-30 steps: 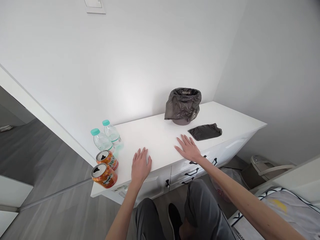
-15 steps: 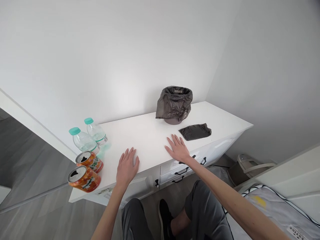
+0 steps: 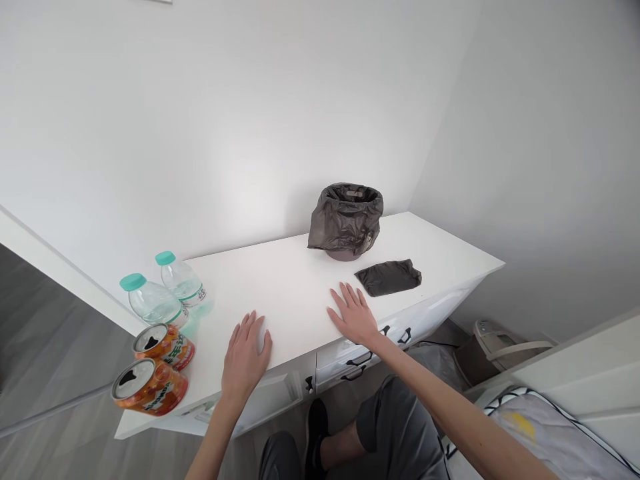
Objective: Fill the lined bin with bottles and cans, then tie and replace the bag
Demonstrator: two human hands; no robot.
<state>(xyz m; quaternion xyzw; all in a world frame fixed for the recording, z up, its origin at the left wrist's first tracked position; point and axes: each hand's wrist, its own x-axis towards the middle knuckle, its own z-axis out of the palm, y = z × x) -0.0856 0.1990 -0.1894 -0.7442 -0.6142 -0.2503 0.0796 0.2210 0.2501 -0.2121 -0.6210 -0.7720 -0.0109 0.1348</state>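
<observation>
My left hand (image 3: 245, 357) lies flat on the white cabinet top (image 3: 285, 287), fingers stretched out, holding nothing. To its left stand two opened orange soda cans, a nearer can (image 3: 155, 390) and a farther can (image 3: 173, 347). Behind them are two clear plastic bottles with teal caps, a left bottle (image 3: 155, 301) and a right bottle (image 3: 181, 277). My right hand (image 3: 354, 317) also rests flat with spread fingers near the front edge. Just beyond its fingertips lies a folded black plastic bag (image 3: 390, 277). Farther back, a small bin (image 3: 343, 255) carries a dark bin liner (image 3: 345, 220) folded over its rim.
A white wall (image 3: 250, 133) runs behind the cabinet. Drawers with black handles (image 3: 360, 360) are below its front edge. At the lower right are a beige appliance (image 3: 500, 347) on the floor and a quilted mattress or pad (image 3: 525, 433).
The camera view has tilted up slightly and shifted, so the cabinet and everything on it appear lower. Both hands stay resting in the same places; no object has moved.
</observation>
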